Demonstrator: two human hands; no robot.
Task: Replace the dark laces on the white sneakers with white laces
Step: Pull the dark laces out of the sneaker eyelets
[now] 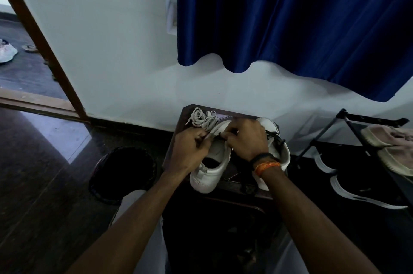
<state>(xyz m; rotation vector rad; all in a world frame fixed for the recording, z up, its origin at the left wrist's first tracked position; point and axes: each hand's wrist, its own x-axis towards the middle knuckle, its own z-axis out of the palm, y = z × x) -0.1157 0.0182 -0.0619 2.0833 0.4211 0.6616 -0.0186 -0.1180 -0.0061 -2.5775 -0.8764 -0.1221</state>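
Two white sneakers stand on a small dark table [237, 181]. The left sneaker [211, 170] has its heel toward me. Both hands work over its front: my left hand [191, 147] pinches a white lace at the eyelets, and my right hand [245, 138] curls its fingers on the same spot. What the right fingers hold is hidden. The right sneaker [282, 150] sits partly behind my right wrist, with dark laces [276, 137] still on it. A loose bundle of white laces [202, 118] lies at the table's far left corner.
A dark round bin [123, 174] stands on the floor left of the table. A black shoe rack [366, 121] at the right holds dark sneakers with white soles [366, 195] and a beige shoe [391, 143]. A blue curtain [290, 16] hangs on the wall behind.
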